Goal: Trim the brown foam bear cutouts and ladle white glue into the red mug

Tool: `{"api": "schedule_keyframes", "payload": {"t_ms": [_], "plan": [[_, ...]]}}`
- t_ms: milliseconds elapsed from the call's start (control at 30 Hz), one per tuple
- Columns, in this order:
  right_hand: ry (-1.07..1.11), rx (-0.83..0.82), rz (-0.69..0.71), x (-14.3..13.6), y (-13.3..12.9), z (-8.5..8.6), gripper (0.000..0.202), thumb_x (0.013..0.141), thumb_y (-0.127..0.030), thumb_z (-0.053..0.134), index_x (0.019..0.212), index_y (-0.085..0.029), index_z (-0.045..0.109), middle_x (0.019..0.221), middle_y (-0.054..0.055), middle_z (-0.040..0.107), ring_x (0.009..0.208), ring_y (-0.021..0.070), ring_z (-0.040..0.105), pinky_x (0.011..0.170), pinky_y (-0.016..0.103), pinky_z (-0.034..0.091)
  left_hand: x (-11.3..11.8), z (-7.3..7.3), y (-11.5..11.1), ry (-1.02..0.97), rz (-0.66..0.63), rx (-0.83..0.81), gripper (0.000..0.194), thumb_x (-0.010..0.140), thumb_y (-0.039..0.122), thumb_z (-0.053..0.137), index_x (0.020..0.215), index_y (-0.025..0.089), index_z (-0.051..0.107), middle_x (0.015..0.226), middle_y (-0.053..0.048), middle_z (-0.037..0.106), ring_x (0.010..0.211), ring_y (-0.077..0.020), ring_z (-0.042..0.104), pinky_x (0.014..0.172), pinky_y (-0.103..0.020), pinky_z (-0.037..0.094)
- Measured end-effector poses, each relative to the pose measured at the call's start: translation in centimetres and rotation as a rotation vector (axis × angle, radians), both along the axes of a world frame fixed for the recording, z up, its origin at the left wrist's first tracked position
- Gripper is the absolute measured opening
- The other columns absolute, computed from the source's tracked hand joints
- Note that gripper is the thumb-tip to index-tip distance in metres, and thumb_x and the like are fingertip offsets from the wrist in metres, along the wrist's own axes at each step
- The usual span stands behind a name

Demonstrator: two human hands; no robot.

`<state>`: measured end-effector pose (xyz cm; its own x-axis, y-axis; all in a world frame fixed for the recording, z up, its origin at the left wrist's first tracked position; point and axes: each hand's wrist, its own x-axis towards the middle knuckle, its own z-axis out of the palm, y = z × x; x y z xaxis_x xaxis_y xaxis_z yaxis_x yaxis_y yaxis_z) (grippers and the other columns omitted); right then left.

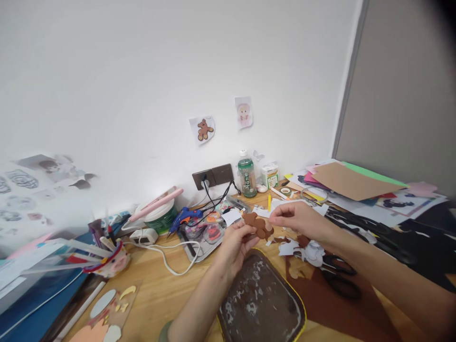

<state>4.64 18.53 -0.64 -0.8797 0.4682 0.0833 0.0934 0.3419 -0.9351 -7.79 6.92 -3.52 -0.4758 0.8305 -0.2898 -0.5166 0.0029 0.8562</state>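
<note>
My left hand [239, 240] pinches a brown paper bear cutout [261, 225], made of rounded layered shapes, above the far edge of a dark tray [256, 304]. To its right, my right hand [299, 219] has thumb and forefinger brought together close to the cutout's edge. A small tan spot shows on the cutout near those fingertips; whether they grip a small piece is too fine to make out. The tray has a yellow rim and whitish dried smears. Black-handled scissors [340, 275] lie under my right forearm, on brown paper [338, 308] with paper scraps.
A blue glue gun [185, 218], a green bottle [247, 175] and a power socket [213, 176] are by the wall. Coloured paper sheets [359, 180] are stacked at the right. A pen holder [114, 261] and paper cutouts [103, 304] sit at the left.
</note>
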Motion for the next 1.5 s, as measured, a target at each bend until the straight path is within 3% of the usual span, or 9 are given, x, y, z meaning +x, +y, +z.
{"api": "schedule_keyframes", "payload": {"t_ms": [100,200,333,767,1133,1333,1500], "plan": [[-0.034,0.004,0.01,-0.4,-0.2,-0.1,0.019,0.068,-0.033,0.06,0.068,-0.014,0.064,0.069,0.001,0.063,0.066,0.0127,0.054,0.062,0.022,0.039,0.1,-0.3,-0.2,-0.008,-0.001,-0.005,0.014,0.063,0.003,0.055,0.076,0.009,0.058,0.075,-0.005,0.061,0.061,-0.0059,0.056,0.055,-0.013,0.047],[-0.123,0.033,0.006,-0.8,-0.4,-0.4,0.024,0.067,-0.037,0.06,0.071,-0.015,0.066,0.068,0.003,0.064,0.065,0.0142,0.054,0.059,0.023,0.039,0.2,-0.5,-0.5,-0.014,0.006,-0.01,0.011,0.063,0.003,0.055,0.072,0.01,0.056,0.071,-0.003,0.061,0.059,-0.0058,0.056,0.055,-0.014,0.048],[-0.149,0.172,0.003,-1.2,-1.0,-0.8,0.022,0.069,-0.037,0.057,0.069,-0.017,0.067,0.061,0.001,0.062,0.057,0.0125,0.051,0.051,0.022,0.035,0.1,-0.7,-0.8,-0.019,0.009,-0.006,0.008,0.063,0.004,0.055,0.068,0.011,0.055,0.069,-0.004,0.061,0.062,-0.008,0.058,0.055,-0.014,0.048],[-0.148,0.616,-0.086,-1.7,-2.4,-1.0,0.014,0.07,-0.028,0.055,0.061,-0.024,0.065,0.059,-0.005,0.057,0.055,0.0103,0.048,0.05,0.022,0.03,0.0,-0.6,-1.1,-0.109,0.035,0.056,0.011,0.063,0.0,0.054,0.06,0.011,0.055,0.059,0.0,0.06,0.055,-0.0062,0.057,0.058,-0.016,0.049],[-0.038,0.402,-0.132,0.0,-0.3,0.7,0.016,0.074,-0.034,0.053,0.072,-0.022,0.063,0.071,0.0,0.06,0.063,0.0136,0.052,0.055,0.023,0.037,-0.1,-0.7,-1.3,-0.074,0.038,-0.017,0.009,0.063,0.002,0.055,0.066,0.011,0.057,0.064,-0.001,0.06,0.057,-0.0068,0.057,0.056,-0.014,0.047],[-0.28,0.561,0.052,1.9,1.0,-1.5,0.013,0.074,-0.026,0.052,0.071,-0.021,0.063,0.066,-0.001,0.061,0.062,0.0136,0.054,0.056,0.023,0.036,-0.3,-0.7,-1.2,-0.06,0.051,-0.041,0.01,0.063,0.001,0.055,0.061,0.011,0.055,0.06,-0.001,0.059,0.055,-0.0062,0.056,0.054,-0.014,0.048],[-0.41,0.729,0.189,3.5,0.6,-4.1,0.011,0.072,-0.019,0.054,0.074,-0.024,0.064,0.075,-0.001,0.063,0.071,0.0164,0.055,0.061,0.024,0.036,-0.5,-0.9,-1.2,-0.074,0.053,-0.042,0.01,0.063,0.002,0.056,0.059,0.011,0.054,0.058,0.0,0.058,0.053,-0.0061,0.055,0.054,-0.015,0.049]]}}
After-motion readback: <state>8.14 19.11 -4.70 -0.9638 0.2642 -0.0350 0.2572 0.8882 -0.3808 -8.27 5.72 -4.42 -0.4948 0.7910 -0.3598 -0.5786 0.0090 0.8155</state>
